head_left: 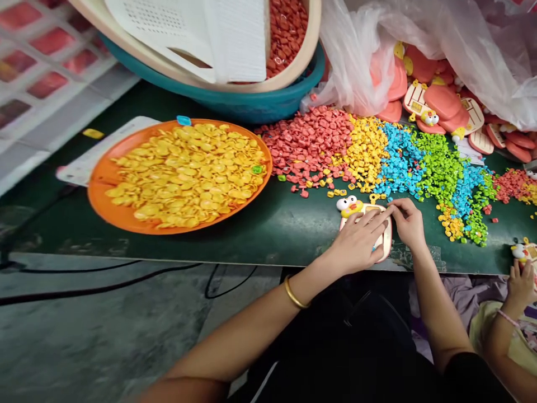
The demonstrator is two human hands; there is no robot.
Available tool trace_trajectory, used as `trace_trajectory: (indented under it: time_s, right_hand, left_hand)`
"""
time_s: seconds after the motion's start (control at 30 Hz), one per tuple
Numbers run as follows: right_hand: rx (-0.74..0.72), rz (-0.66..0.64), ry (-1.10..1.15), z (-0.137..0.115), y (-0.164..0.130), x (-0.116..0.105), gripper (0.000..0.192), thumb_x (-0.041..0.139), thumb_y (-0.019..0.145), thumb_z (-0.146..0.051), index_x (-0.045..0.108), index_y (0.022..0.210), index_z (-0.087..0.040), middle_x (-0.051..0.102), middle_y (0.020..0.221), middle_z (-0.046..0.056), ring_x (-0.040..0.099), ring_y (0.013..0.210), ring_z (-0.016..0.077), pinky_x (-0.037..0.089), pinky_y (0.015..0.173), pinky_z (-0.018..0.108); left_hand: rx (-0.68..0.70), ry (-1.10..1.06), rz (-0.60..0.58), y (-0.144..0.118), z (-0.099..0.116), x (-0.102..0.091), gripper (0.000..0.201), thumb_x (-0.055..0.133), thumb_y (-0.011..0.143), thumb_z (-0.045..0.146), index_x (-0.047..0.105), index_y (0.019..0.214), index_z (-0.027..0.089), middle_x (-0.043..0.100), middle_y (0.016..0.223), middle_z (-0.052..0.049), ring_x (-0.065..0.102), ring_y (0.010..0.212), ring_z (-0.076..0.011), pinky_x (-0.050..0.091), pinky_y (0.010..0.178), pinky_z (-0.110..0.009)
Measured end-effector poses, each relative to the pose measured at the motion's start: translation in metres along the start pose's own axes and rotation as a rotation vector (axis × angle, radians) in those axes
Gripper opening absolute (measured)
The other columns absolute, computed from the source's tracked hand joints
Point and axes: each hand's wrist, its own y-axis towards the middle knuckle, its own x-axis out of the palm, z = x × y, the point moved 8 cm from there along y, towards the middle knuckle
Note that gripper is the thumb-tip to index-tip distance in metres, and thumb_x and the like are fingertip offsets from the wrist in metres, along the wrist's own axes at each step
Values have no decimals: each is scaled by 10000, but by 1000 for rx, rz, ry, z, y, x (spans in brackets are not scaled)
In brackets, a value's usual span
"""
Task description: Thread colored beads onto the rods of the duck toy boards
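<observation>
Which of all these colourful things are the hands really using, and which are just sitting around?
In use:
- left hand
- right hand
- duck toy, under both hands
- small coloured pieces just beyond it

Sitting around:
- orange tray of yellow pieces
- teal basin
- bag of pink toys

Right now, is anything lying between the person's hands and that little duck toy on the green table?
Nothing visible does. The left hand already lies flat on the duck toy, and the right hand touches its upper right edge. The coloured pieces lie just beyond it.
</observation>
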Motion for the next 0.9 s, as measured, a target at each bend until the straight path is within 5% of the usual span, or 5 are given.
trace_trajectory:
  time_s: [0.2, 0.47, 0.63, 0.9]
  right_hand:
    - [-135, 254, -121, -7, -6, -21, 188, 461, 963, -326, 605, 909, -218, 591, 891, 39, 564, 866, 179, 468, 784, 327]
    - [-12, -124, -45, -6, 7, 11, 173, 563, 891, -321, 697, 871, -214, 664, 863, 33, 614, 830, 177, 498, 765, 308]
    - [-47, -177, -137, -13, 14, 17, 143, 580, 860, -268, 700, 803, -216, 633, 825, 27, 601, 812, 180, 495, 746, 304]
    - [-266, -117, -239, -36, -11, 7, 204, 535, 943, -246, 738, 940, -226, 614, 948, 65, 598, 918, 201, 516, 833, 348]
  left_hand:
    - [112, -140, 56, 4, 1, -2, 387, 534, 918, 301, 611, 1272, 164, 630, 1345, -87, 532, 1270, -253, 382, 1115, -433]
    - [144, -179, 118, 1, 3, -3, 387, 517, 917, 249, 611, 1272, 127, 634, 1313, -139, 541, 1281, -279, 440, 1122, -458]
    - [229, -115, 165, -1, 7, -6, 335, 443, 963, 209, 641, 1210, 97, 678, 1239, -134, 579, 1233, -252, 450, 1102, -400]
    - [-88, -100, 265, -25, -7, -20, 277, 527, 960, 342, 668, 1145, 192, 695, 1191, -94, 603, 1146, -263, 433, 956, -426]
